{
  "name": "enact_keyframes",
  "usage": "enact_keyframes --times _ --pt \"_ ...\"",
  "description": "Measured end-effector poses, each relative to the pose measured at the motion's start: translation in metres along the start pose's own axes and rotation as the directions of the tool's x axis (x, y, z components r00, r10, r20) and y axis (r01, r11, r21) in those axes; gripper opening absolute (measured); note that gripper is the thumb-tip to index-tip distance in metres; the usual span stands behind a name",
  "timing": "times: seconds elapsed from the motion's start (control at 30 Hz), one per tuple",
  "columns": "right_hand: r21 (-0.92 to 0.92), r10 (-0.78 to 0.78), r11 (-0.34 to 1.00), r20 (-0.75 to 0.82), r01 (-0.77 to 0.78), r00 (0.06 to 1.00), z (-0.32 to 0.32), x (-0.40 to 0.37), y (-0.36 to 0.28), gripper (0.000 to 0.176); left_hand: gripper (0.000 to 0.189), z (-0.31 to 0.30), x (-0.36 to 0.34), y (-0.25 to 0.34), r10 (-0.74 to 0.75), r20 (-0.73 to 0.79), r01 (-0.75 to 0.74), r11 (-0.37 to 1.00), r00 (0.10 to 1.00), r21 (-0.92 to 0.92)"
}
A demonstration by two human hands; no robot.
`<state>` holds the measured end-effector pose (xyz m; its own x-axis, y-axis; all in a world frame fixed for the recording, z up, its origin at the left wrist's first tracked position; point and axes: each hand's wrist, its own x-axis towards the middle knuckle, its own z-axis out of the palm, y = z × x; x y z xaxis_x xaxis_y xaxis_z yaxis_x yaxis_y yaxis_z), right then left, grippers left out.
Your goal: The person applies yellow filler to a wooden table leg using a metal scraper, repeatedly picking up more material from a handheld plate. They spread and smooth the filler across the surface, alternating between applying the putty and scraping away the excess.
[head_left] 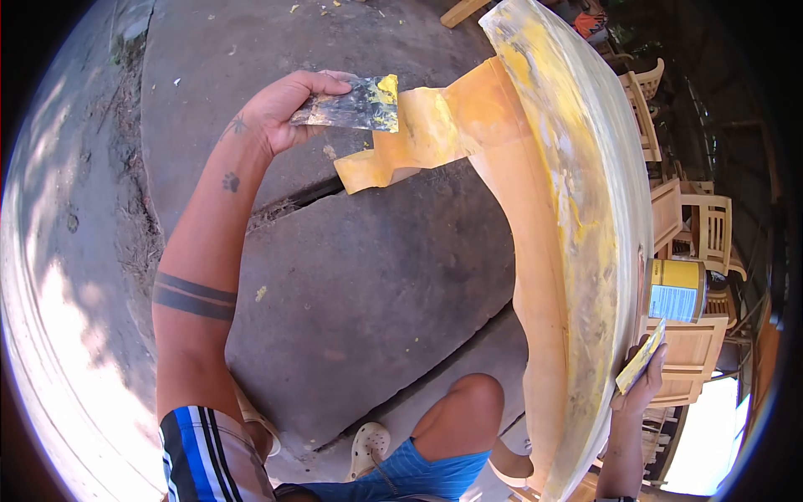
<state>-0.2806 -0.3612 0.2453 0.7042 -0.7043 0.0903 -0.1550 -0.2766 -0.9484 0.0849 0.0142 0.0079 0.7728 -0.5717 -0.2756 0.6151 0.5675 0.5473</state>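
My left hand (288, 107) is closed around a flat, stained metal putty scraper (355, 107) with a lump of yellow putty at its far corner. At the right, my right hand (642, 386) grips a second putty scraper (642, 358), its face smeared yellow. Between my hands stands a long curved wooden piece (598, 243), its upper surface streaked with yellow putty. A curved wooden arm (427, 125) juts from it toward my left hand, partly hidden by the first scraper. My right hand is beside the far edge of the curved piece.
A tin with a yellow and blue label (676, 289) stands beyond the curved piece. Several wooden chairs (715, 230) crowd the right side. Cracked concrete slabs (376, 284) lie below, with my knee (477, 410) and a clog (369, 448) near the bottom.
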Motion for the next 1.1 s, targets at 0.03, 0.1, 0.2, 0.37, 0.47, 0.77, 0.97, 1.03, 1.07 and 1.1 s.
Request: enact_keyframes --times 0.03,0.1,0.2,0.37,0.47,0.77,0.97,1.03,1.07,1.1 --pt "-0.013 0.0 1.0 0.063 0.001 0.998 -0.006 0.0 0.001 0.034 0.031 -0.002 0.006 0.001 -0.035 0.016 0.036 0.999 0.999 -0.028" --pt "-0.03 -0.001 1.0 0.078 0.003 0.997 -0.009 -0.001 0.001 0.034 0.027 -0.008 0.019 0.002 -0.1 0.062 0.101 0.995 0.993 -0.022" --pt "-0.023 0.0 1.0 -0.001 0.0 1.0 -0.001 -0.001 -0.001 0.033 0.024 -0.015 0.031 -0.001 -0.167 0.106 0.168 0.986 0.98 -0.001" --pt "-0.023 0.026 0.999 -0.009 -0.026 1.0 -0.006 -0.002 -0.001 0.033 0.022 -0.021 0.051 -0.003 -0.231 0.115 0.231 0.973 0.966 0.011" --pt "-0.008 0.045 0.999 0.024 -0.045 0.999 -0.008 -0.002 -0.001 0.032 0.021 -0.018 0.06 0.002 -0.273 0.194 0.269 0.962 0.942 0.046" --pt "0.0 0.027 1.0 -0.049 -0.027 0.998 0.002 -0.005 -0.004 0.031 0.025 0.012 0.057 0.011 -0.24 0.257 0.228 0.971 0.936 0.076" --pt "-0.016 0.017 1.0 -0.01 -0.017 1.0 -0.004 -0.003 -0.002 0.032 0.037 0.016 -0.023 0.002 0.194 -0.03 -0.194 0.981 0.981 -0.005" --pt "-0.008 0.027 1.0 -0.025 -0.027 0.999 -0.006 -0.003 -0.001 0.032 0.038 0.009 -0.049 -0.012 0.335 -0.177 -0.326 0.942 0.925 0.082" --pt "-0.01 0.027 1.0 -0.008 -0.027 1.0 -0.007 -0.003 -0.001 0.032 0.038 0.014 -0.059 -0.02 0.324 -0.198 -0.333 0.943 0.925 -0.015" --pt "-0.013 0.029 0.999 0.008 -0.029 1.0 -0.006 -0.002 -0.001 0.033 0.038 0.023 -0.068 -0.027 0.309 -0.218 -0.338 0.934 0.926 -0.113"
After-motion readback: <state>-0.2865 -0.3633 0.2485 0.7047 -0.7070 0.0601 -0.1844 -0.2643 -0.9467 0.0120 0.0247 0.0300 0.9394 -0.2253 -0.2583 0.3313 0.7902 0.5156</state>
